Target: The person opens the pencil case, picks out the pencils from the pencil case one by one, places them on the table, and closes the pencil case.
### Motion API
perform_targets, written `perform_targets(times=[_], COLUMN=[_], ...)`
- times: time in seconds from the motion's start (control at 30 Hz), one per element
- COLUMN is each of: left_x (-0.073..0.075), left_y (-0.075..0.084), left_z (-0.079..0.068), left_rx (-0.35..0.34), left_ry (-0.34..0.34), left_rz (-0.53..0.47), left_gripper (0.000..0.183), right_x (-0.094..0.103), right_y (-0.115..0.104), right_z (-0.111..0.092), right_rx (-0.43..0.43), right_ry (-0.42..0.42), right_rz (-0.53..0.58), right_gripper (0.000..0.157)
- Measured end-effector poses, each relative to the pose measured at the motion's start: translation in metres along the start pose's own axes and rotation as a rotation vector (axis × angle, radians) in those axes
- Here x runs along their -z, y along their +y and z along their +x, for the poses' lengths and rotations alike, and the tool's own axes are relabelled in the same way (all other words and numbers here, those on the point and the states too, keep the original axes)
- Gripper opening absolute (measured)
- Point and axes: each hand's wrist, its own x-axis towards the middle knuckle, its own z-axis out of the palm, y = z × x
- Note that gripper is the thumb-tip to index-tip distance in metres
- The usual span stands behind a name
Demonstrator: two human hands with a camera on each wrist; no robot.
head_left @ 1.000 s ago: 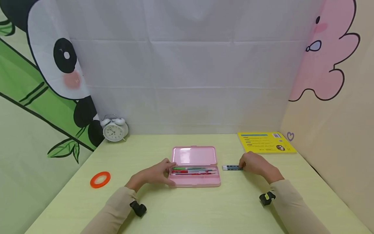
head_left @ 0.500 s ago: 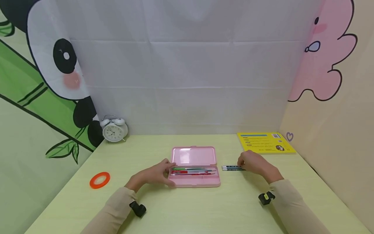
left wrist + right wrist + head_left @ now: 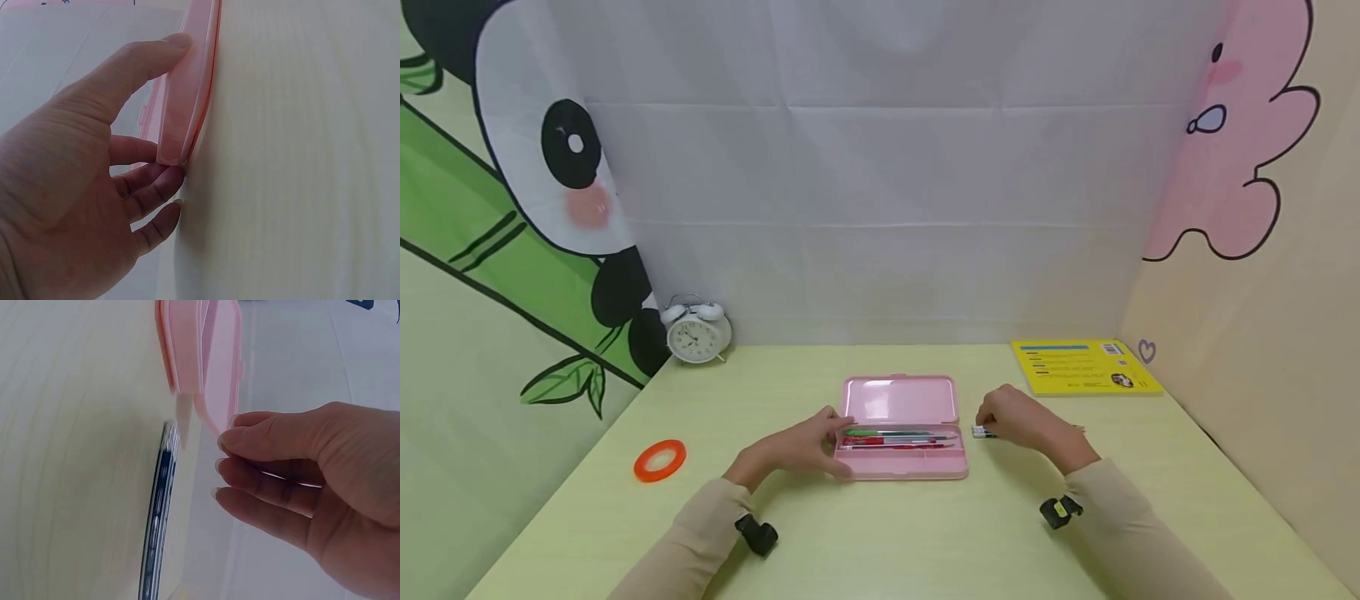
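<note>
Left hand (image 3: 805, 442) grips pink case (image 3: 906, 464); right hand (image 3: 1024, 418) above pencils (image 3: 157, 519)

A person's right hand (image 3: 1028, 421) hides most of the pencils (image 3: 982, 432) in the head view, while both wrist views crop the pink case (image 3: 901, 475) and the yellow book (image 3: 1071, 381) appears too small to read.

We see pink on the pencil case (image 3: 921, 463), green and red among its pens (image 3: 880, 440), and dark tones with pale ends on the pencils (image 3: 159, 512). We note faint wood grain on the pale yellow table (image 3: 887, 533), beige sleeves (image 3: 700, 533), an orange ring (image 3: 658, 477), a white clock (image 3: 695, 342) — and 1 blue stripe across the yellow book (image 3: 1071, 373).
</note>
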Motion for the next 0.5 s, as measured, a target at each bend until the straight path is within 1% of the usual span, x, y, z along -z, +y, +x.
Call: perform_targets(times=[0.23,0.4,0.5], left_x=[0.000,0.001,0.001], left_y=[0.002,0.002,0.002], left_z=[-0.002,-0.001,-0.001], left_rx=[0.002,0.002,0.001], left_ry=[-0.005,-0.006,-0.004], left_rz=[-0.009,0.007,0.017], left_gripper=[0.099,0.098,0.097], right_x=[-0.010,-0.019,-0.023], right_y=[-0.020,-0.030,-0.034], right_z=[0.017,0.029,0.035], right_rx=[0.002,0.036,0.029], right_ry=[-0.031,-0.059,-0.073], right_rz=[0.033,0.038,0.050], right_gripper=[0.014,0.012,0.011])
